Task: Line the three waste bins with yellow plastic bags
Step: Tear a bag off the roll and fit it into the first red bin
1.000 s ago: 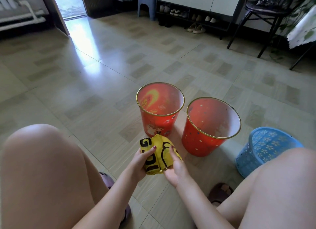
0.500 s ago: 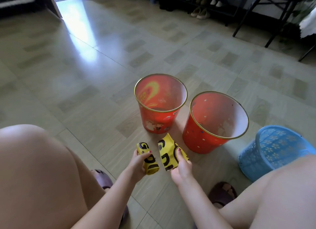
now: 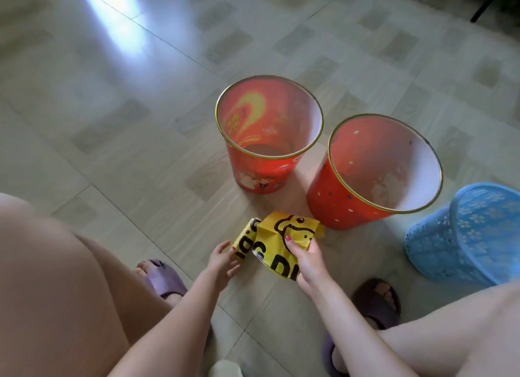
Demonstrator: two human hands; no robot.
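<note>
Three bins stand unlined on the tiled floor: a red bin with a gold rim [image 3: 281, 157], a second red bin with small dots [image 3: 337, 205] to its right, and a blue lattice bin [image 3: 439, 236] at the far right. In front of them I hold yellow plastic bags printed with black letters and a duck. My right hand [image 3: 308, 260] pinches a partly unfolded yellow bag [image 3: 278, 241]. My left hand [image 3: 222, 261] holds the rolled yellow bags [image 3: 244, 240] with loose fingers, right beside the unfolded one.
My bare knees frame the view at left and right. My feet in purple slippers [image 3: 166, 278] rest on the floor below the hands. Dark chair legs [image 3: 481, 8] stand at the top right. A bright patch of light lies on the tiles at the top left.
The camera has tipped down and closer. My right hand has pulled one bag off the roll and opened it out wider; both hands have sunk lower toward the floor.
</note>
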